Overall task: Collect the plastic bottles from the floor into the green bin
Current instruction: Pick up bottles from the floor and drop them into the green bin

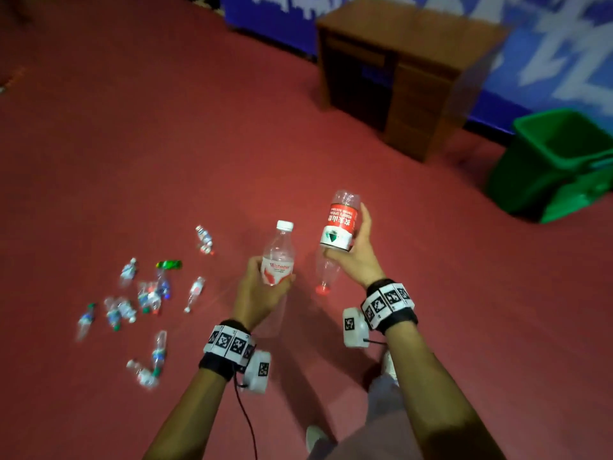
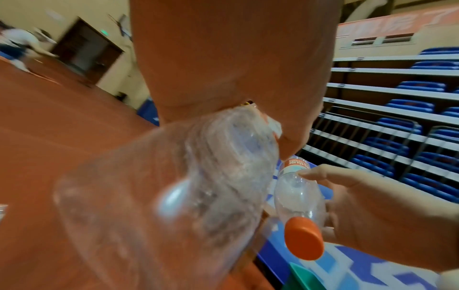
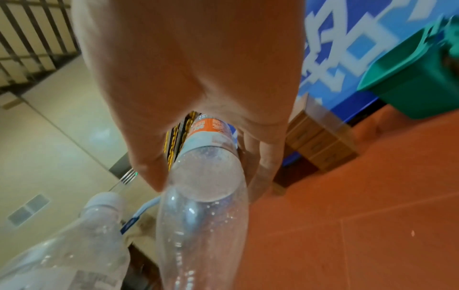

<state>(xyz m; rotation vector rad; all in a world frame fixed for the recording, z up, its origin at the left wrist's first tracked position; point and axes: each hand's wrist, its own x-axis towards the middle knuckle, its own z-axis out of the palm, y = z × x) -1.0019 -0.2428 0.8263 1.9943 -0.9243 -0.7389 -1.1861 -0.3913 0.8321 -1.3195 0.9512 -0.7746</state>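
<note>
Currently, the left hand is gripping a white-capped bottle — the right hand is gripping a red-labelled bottle, cap down.

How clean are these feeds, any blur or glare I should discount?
Head view: bottles on the floor smeared by motion blur, corners dim. Left wrist view: white-capped bottle close and blurred, with a bright glare spot. Right wrist view: green bin streaked, edges stretched by the wide-angle lens.
</note>
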